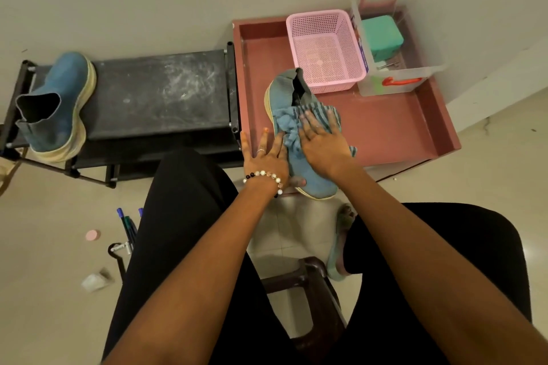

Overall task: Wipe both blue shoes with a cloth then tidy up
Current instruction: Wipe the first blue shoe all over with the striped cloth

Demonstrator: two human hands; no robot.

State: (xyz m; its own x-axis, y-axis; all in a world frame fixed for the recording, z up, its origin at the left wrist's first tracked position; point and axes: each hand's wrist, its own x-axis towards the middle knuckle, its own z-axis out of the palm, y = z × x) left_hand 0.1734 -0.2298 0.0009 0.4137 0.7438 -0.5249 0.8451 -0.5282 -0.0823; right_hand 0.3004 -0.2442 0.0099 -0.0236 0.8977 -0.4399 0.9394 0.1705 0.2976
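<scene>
Near the centre of the frame, one blue shoe [296, 139] lies in the red tray [394, 127], its long axis running up and down the picture: toe at the tray's lower edge, ankle opening toward the pink basket [324, 47]. It looks like soft suede with a pale, thick sole. The right hand [321, 142] presses a crumpled blue striped cloth [289, 124] flat onto it, fingers spread. The left hand [265, 157] steadies the shoe's side, fingers straight, thumb under the toe. The second shoe [59, 104] stands at upper left on a dusty black rack [160, 92]. The floor is pale tile; the walls are plain.
</scene>
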